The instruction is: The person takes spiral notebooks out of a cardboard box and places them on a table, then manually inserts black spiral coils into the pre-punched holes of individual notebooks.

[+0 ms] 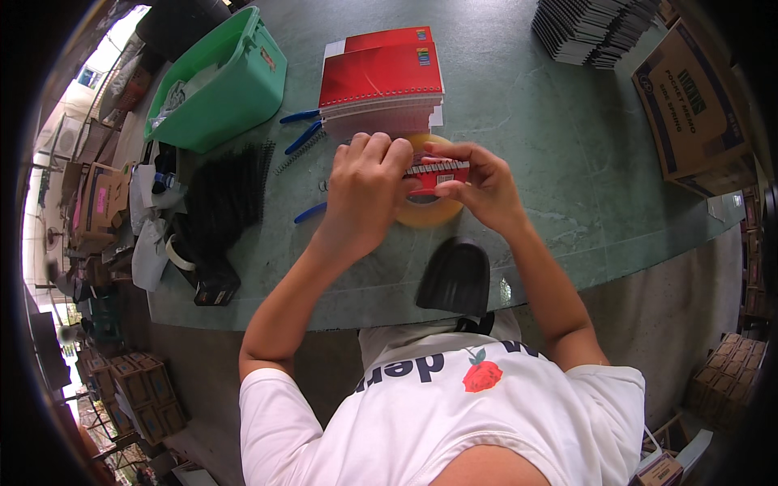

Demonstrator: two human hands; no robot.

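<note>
A small red spiral notebook [450, 176], with a row of coil loops along one edge and a barcode label, is held up in front of me. My right hand [486, 185] pinches its right end between thumb and fingers. The fingers of my left hand [366, 182] are bent closed at its left end by the coil edge, partly hiding it. Just under the hands lies a roll of yellowish clear tape [428, 215]. Beyond them stands a stack of red-covered notebooks [381, 73] with punched edges. A blue handle [310, 213] sticks out beside my left wrist.
Blue-handled tools [303, 138] and a dark coil [298, 154] lie left of the stack. A heap of black coils [227, 190] is by the green bin [267, 77]. A black rounded object [454, 275] sits at the near edge. Right: a carton [693, 113], dark-edged notebooks [596, 28].
</note>
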